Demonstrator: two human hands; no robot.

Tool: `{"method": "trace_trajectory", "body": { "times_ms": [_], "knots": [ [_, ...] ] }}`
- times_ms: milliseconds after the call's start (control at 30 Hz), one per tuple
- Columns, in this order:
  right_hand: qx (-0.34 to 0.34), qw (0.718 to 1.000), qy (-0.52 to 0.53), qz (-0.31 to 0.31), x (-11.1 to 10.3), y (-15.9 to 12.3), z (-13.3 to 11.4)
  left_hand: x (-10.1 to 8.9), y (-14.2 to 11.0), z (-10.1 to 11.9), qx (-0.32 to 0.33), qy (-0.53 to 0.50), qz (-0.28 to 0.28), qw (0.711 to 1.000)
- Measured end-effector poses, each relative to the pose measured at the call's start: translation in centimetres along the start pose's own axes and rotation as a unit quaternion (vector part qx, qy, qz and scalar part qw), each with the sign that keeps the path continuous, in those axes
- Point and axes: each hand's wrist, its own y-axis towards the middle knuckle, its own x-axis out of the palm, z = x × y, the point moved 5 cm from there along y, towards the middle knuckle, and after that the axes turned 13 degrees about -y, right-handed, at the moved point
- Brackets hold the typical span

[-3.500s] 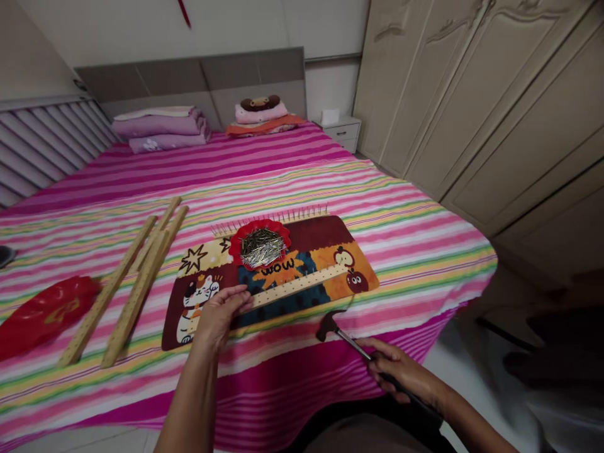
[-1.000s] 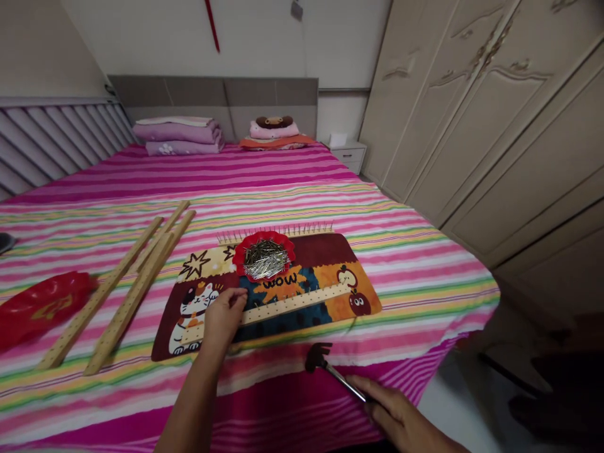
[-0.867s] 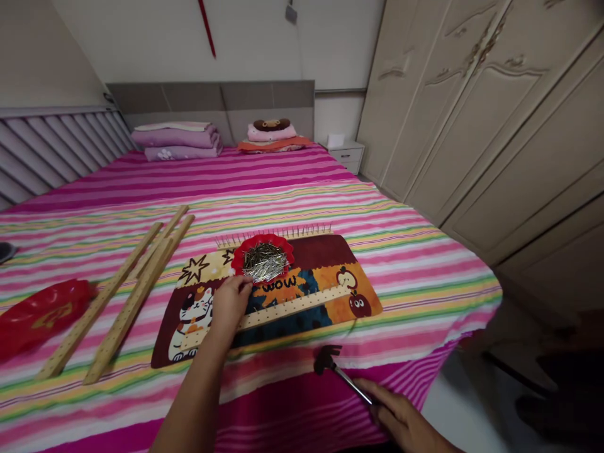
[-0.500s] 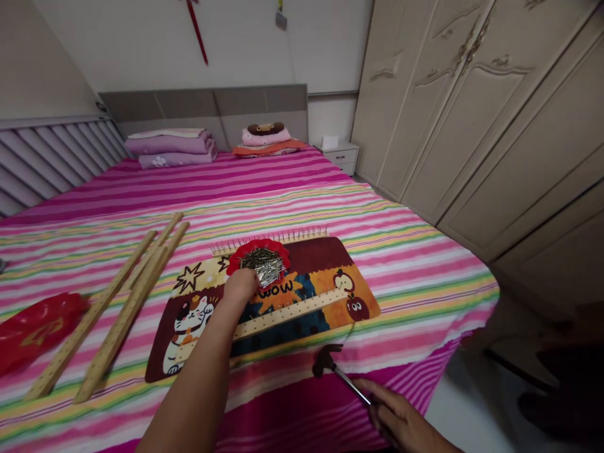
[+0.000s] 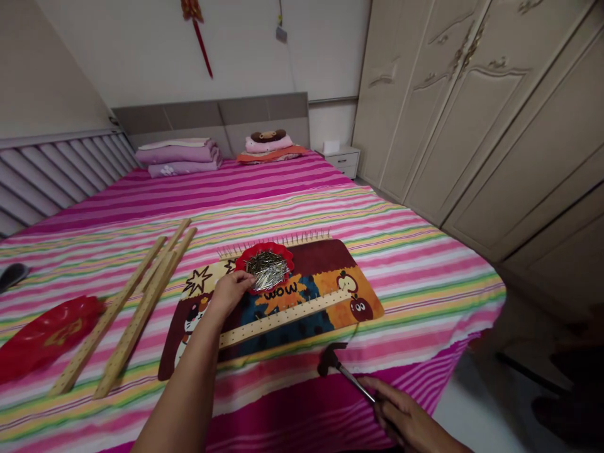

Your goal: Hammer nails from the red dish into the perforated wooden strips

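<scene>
My right hand (image 5: 401, 413) grips the hammer (image 5: 353, 380); nails (image 5: 270, 270) lie beside my left hand (image 5: 233, 291), its hold unreadable from here.

Bare cloth (image 5: 278, 362) leaves a hand room between the near strip (image 5: 283, 315) and the hammer (image 5: 352, 380). Upright nails (image 5: 298, 236) bar a low reach beyond the red bowl (image 5: 289, 258); leftward, wooden bars (image 5: 139, 321) obstruct. The near strip's small nails seem upright too.

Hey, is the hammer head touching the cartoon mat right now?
Apart. The head camera view plainly shows striped bedcover between the hammer head and the near edge of the mat.
</scene>
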Motion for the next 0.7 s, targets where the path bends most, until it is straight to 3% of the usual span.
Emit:
{"method": "trace_trajectory", "body": {
  "times_ms": [100,200,333,433,700],
  "knots": [
    [0.002,1.0,-0.015,-0.006,0.0,0.0,0.3,-1.4,-2.3,-1.1,-0.02,-0.16,0.032,0.986],
    [0.012,1.0,-0.025,0.006,-0.1,-0.3,0.1,-2.5,-5.1,-2.6,-0.042,-0.234,0.09,0.967],
    [0.014,0.999,-0.031,0.01,-0.1,-0.5,-0.2,-2.3,-8.3,-4.9,-0.08,-0.223,0.107,0.966],
    [0.012,0.999,-0.042,0.013,-0.1,-0.5,-0.4,-1.5,-9.3,-5.8,-0.074,-0.179,0.113,0.975],
    [0.003,0.999,-0.046,0.022,-0.1,-1.0,-1.1,0.1,-9.4,-4.8,-0.056,-0.132,0.133,0.981]
  ]
}}
